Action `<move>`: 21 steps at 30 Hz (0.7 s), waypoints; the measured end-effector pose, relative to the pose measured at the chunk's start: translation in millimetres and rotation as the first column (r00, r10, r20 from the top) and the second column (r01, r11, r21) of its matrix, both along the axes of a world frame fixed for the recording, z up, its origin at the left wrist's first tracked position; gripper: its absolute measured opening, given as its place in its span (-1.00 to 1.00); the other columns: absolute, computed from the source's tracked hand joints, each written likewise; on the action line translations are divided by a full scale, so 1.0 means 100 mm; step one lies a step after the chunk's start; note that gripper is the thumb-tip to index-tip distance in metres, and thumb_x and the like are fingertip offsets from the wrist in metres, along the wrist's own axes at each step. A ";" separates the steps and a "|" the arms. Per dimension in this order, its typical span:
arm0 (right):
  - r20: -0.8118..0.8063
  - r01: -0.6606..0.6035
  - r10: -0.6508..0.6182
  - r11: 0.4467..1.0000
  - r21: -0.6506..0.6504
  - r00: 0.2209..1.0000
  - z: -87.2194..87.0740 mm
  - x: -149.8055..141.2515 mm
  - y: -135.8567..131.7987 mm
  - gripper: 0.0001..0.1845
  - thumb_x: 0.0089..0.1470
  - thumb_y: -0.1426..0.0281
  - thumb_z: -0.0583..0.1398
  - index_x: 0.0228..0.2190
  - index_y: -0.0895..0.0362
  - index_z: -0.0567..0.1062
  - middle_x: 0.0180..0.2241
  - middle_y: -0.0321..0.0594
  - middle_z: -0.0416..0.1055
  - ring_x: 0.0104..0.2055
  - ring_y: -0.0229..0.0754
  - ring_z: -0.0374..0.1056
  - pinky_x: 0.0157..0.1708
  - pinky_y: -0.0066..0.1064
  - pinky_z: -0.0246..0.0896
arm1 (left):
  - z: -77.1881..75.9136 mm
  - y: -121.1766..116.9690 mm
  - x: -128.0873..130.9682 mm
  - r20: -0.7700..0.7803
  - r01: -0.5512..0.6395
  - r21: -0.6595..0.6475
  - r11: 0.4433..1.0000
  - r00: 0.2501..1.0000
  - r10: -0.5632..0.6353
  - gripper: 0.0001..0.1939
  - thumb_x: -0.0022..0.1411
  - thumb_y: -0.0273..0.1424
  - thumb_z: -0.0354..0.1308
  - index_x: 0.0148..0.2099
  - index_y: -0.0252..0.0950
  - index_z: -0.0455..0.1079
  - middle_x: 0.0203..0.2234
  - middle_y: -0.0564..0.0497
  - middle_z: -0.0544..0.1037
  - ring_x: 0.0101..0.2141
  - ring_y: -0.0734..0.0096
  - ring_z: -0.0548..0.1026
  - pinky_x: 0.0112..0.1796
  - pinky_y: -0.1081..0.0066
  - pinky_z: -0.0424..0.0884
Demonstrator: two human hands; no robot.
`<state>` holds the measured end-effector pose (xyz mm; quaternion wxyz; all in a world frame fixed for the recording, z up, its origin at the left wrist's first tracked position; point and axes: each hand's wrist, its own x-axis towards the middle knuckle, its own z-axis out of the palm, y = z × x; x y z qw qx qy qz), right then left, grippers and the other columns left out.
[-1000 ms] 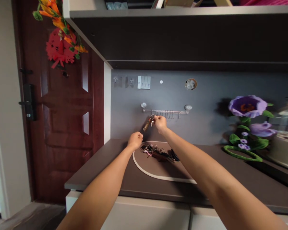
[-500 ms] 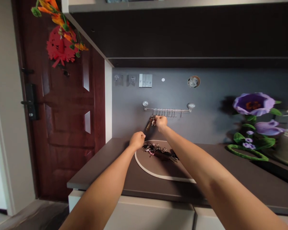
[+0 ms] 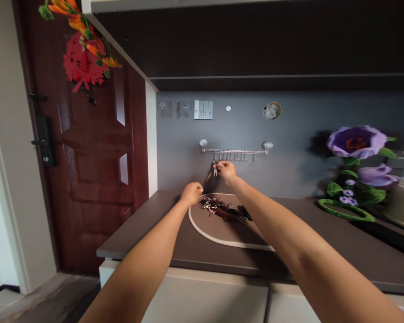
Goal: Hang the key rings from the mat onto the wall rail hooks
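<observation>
My right hand (image 3: 226, 171) is raised to the wall, fingers pinched on a key bunch (image 3: 212, 171) with a brown fob that hangs at the left end of a metal hook rail (image 3: 234, 152). My left hand (image 3: 191, 193) hovers lower, curled closed, just left of a pile of keys (image 3: 222, 209) lying on a brown oval mat (image 3: 222, 231) with a pale rim. What the left hand holds, if anything, is hidden.
The mat lies on a dark counter (image 3: 148, 237) over white cabinets. A purple artificial flower (image 3: 355, 166) stands at the right. A red-brown door (image 3: 87, 148) with a black handle and red ornament is on the left. Switches (image 3: 203, 110) sit above the rail.
My right hand has stayed at the rail's left end with the key bunch, shifting only slightly. The left hand has stayed by the key pile. The camera has tilted a little.
</observation>
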<state>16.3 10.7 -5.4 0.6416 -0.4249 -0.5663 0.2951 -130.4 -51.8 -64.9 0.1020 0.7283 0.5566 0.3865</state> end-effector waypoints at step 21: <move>0.739 0.001 -0.044 0.998 0.059 0.672 -0.66 0.22 -0.80 -0.77 -0.02 0.48 0.09 -0.26 0.20 0.44 -0.26 -0.09 0.45 -0.21 -0.20 0.35 -0.17 -0.39 0.17 | -0.14 0.06 0.00 -0.385 0.152 0.057 0.987 0.915 -0.118 -0.70 0.13 -0.48 -0.02 -0.10 -0.32 0.41 -0.18 -0.10 0.46 -0.15 0.33 0.37 -0.12 0.43 0.24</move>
